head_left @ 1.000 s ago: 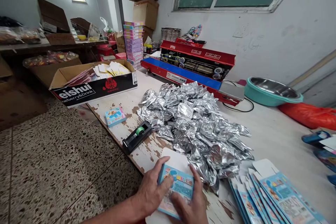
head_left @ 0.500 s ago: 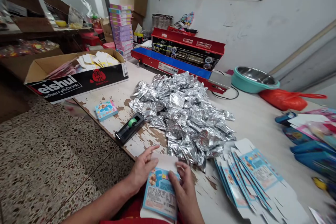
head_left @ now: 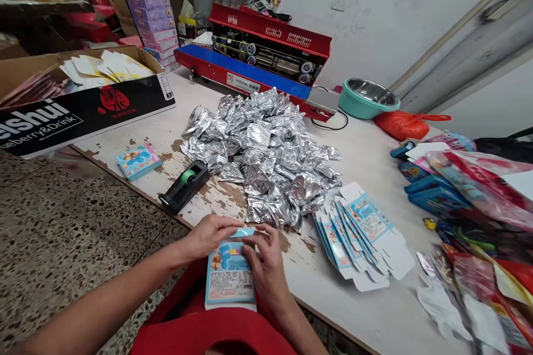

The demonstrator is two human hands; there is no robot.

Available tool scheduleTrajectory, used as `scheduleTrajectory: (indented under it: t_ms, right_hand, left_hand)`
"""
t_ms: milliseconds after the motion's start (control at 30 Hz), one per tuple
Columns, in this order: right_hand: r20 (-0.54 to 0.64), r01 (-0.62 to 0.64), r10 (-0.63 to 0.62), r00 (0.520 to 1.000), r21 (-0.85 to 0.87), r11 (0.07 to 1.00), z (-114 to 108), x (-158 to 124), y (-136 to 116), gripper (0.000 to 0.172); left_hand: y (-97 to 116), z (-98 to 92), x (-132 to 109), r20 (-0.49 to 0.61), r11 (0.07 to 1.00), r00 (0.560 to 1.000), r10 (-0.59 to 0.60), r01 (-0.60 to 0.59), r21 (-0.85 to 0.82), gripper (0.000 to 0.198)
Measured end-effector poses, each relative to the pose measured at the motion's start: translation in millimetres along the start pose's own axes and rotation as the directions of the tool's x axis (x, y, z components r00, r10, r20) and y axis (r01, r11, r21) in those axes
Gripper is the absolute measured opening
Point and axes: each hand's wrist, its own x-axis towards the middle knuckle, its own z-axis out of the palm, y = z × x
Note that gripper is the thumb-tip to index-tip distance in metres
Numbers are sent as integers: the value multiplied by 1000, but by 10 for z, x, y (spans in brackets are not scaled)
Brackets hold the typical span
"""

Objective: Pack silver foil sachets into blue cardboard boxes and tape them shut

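Note:
Both my hands grip a small light-blue printed carton (head_left: pixel 230 274) at the near edge of the table, over my lap. My left hand (head_left: pixel 208 236) pinches its top left corner, fingers closed on the top flap. My right hand (head_left: pixel 266 266) holds its right side, fingers pressed on the same flap. Just beyond lies a big heap of silver foil packets (head_left: pixel 266 150). To the right of my hands, a fanned stack of flat unfolded blue cartons (head_left: pixel 360 233) rests on the table. A finished blue box (head_left: pixel 139 160) lies at the left.
A black tape dispenser (head_left: pixel 183 187) sits left of the heap. Behind are a red and blue sealing machine (head_left: pixel 258 61), a teal-rimmed metal bowl (head_left: pixel 366 99), an orange bag (head_left: pixel 406 123), and a cardboard box of cards (head_left: pixel 79 100). Colourful packaging (head_left: pixel 470 194) crowds the right side.
The view has swung down and right. The carton has come nearer my lap, and its white top flap, open before, is now folded down under my fingers.

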Motion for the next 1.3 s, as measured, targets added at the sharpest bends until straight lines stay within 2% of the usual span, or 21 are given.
scheduleTrajectory:
  t_ms: [100,167,267,300,367,400,433,500,567,633,700,733,767,833,867,900,967,1000,1067,1167,1300]
  right_hand:
    - [125,24,-18,992,-51,998,-14,21,-3,19]
    - [189,-20,17,982,18,1000,-17,54,6,17]
    - [194,-126,98,976,140,982,-6,104,40,15]
    - [176,-160,132,976,159,974,-2,114,58,18]
    - [135,-214,194,972,161,963,6,119,103,20]
    - [122,-235,218,968,155,960,13,110,128,20]
    - [113,-251,235,965,151,956,26,96,152,22]
    - [95,-268,255,962,161,950,79,59,181,26]
    - [117,-300,281,953,220,928,170,45,166,25]
    - [197,-376,328,924,308,874,273,102,100,34]
    - [268,-433,353,896,360,826,362,260,-1,47]
    - [276,-427,344,898,355,831,401,372,-57,50]
    - [266,-393,315,911,328,859,439,498,-110,52]
    - [256,-269,211,943,220,938,533,753,-200,54]
    - [294,-203,150,944,160,966,597,863,-232,56]
    - [361,-145,95,928,113,983,675,954,-255,59]
    - [510,-62,21,860,64,996,858,1066,-274,65]
    - [566,-31,-2,824,48,998,953,1091,-274,68]
    - [613,23,-18,790,1,1000,1112,1098,-263,74]
    - [612,72,16,791,-119,990,1221,1068,-255,79]
    - [603,98,63,795,-231,968,1205,1051,-285,82]
  left_hand:
    - [-73,-39,73,77,998,997,-19,24,-63,33]
    - [-70,-106,93,215,997,976,-21,35,-64,31]
    - [-51,-198,67,418,998,908,-19,44,-50,31]
    - [-64,-202,40,427,996,904,-29,60,-59,33]
    - [-140,-148,-53,273,988,960,-71,106,-116,37]
    - [-199,-90,-120,140,978,984,-106,129,-165,36]
    - [-264,-17,-198,-9,967,989,-148,142,-212,35]
    - [-381,145,-370,-239,953,948,-211,145,-268,32]
    - [-434,259,-520,-316,949,918,-241,154,-277,31]
    - [-411,247,-605,-346,951,906,-245,156,-267,33]
    - [-355,63,-632,-411,965,887,-212,124,-232,34]
    - [-332,-89,-634,-482,977,857,-183,105,-185,34]
    - [-322,-271,-634,-575,989,805,-146,97,-116,34]
    - [-347,-668,-627,-744,988,665,-71,149,39,36]
    - [-380,-854,-619,-779,978,625,-55,191,84,37]
    - [-422,-1017,-605,-769,972,636,-66,216,95,39]
    - [-506,-1247,-555,-652,975,747,-133,217,50,41]
    - [-538,-1316,-521,-577,977,800,-166,211,11,41]
    - [-564,-1385,-444,-481,975,852,-208,218,-36,38]
    - [-513,-1407,-354,-486,975,850,-204,221,-23,28]
    - [-380,-1355,-385,-618,985,781,-89,162,62,19]
